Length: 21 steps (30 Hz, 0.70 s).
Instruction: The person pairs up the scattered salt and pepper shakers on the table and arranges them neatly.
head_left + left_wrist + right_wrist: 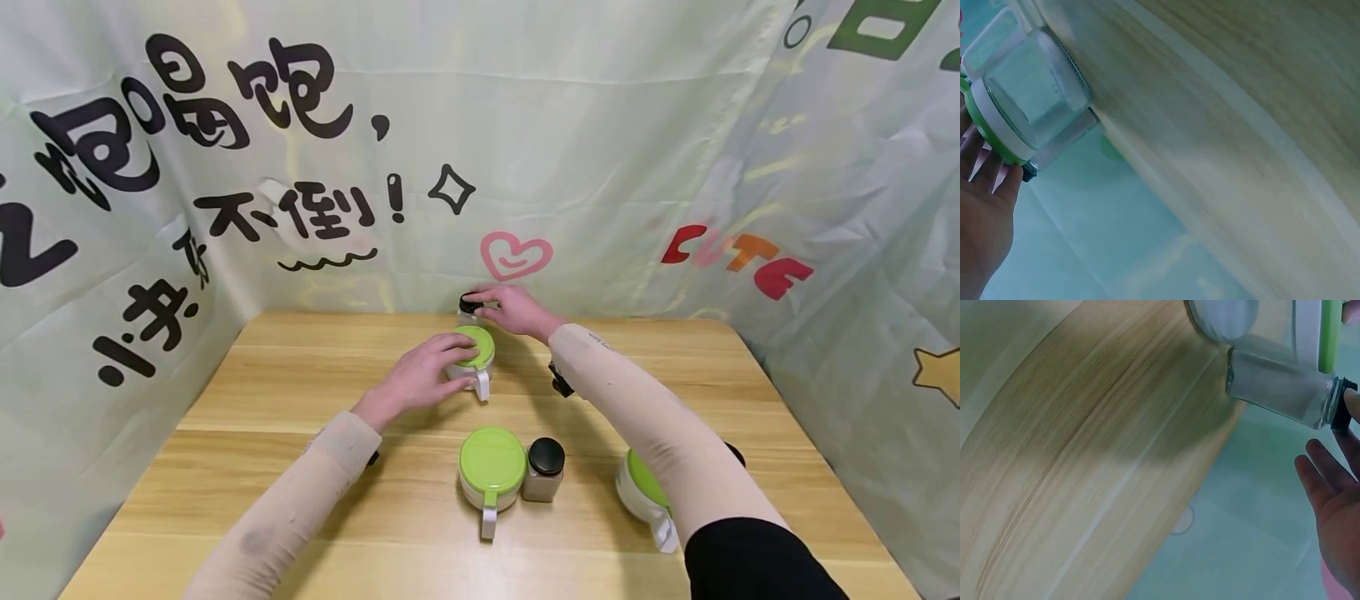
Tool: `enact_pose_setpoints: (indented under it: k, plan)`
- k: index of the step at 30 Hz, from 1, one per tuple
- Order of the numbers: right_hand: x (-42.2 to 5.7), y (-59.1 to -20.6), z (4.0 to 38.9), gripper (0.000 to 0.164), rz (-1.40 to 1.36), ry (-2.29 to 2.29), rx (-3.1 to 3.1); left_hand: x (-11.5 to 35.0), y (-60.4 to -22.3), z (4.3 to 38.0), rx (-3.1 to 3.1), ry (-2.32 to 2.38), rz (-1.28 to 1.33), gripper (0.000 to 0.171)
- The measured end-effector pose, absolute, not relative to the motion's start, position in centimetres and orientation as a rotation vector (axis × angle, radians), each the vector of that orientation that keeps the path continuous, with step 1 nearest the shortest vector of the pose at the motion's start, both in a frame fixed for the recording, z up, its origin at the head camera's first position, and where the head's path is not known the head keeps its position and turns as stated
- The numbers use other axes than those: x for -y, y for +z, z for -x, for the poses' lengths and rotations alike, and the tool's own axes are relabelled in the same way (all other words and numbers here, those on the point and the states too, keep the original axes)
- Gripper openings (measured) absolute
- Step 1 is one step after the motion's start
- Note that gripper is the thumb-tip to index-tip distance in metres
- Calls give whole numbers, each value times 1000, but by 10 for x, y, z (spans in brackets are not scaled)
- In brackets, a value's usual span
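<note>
Near the back of the table my left hand (423, 372) holds a clear seasoning jar (1035, 94) by its green lid (477, 343), fingers over the top and thumb on the near side. The jar's white handle (482, 385) points toward me. Just behind it, my right hand (517, 310) pinches the black cap of a small square glass spice jar (1279, 387) between thumb and finger; its other fingers are spread loosely. Both jars stand upright, side by side, close to the table's back edge. In the head view the right hand partly covers the black cap (470, 303).
A second green-lidded jar (492, 467) stands at the front middle beside another black-capped spice jar (545, 471). A third green-lidded jar (637, 492) sits at the right, partly hidden by my right forearm, with a black cap (735, 453) showing behind. Printed cloth (600, 167) hangs behind the wooden table (300, 367).
</note>
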State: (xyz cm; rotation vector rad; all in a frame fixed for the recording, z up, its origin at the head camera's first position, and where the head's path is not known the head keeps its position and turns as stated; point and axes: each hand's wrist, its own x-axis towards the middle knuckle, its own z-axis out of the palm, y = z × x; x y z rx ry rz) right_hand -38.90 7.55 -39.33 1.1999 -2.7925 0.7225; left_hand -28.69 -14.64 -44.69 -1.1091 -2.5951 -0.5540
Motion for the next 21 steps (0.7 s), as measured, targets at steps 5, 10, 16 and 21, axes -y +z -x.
enact_pose_setpoints:
  k: [5,10,16,21]
  plan:
    - [-76,-394,389,34,-1202,710,2771,150,-448,286,2591,-589,1075,48]
    - [-78,-394,386,32,-1187,737,2771,153,-447,283,2581,-639,1053,45]
    - [-79,-393,382,32,-1159,773,2802,160,-446,280,2584,-660,1011,38]
    - [-81,-392,377,29,-1143,817,2826,166,-445,278,2613,-678,995,37]
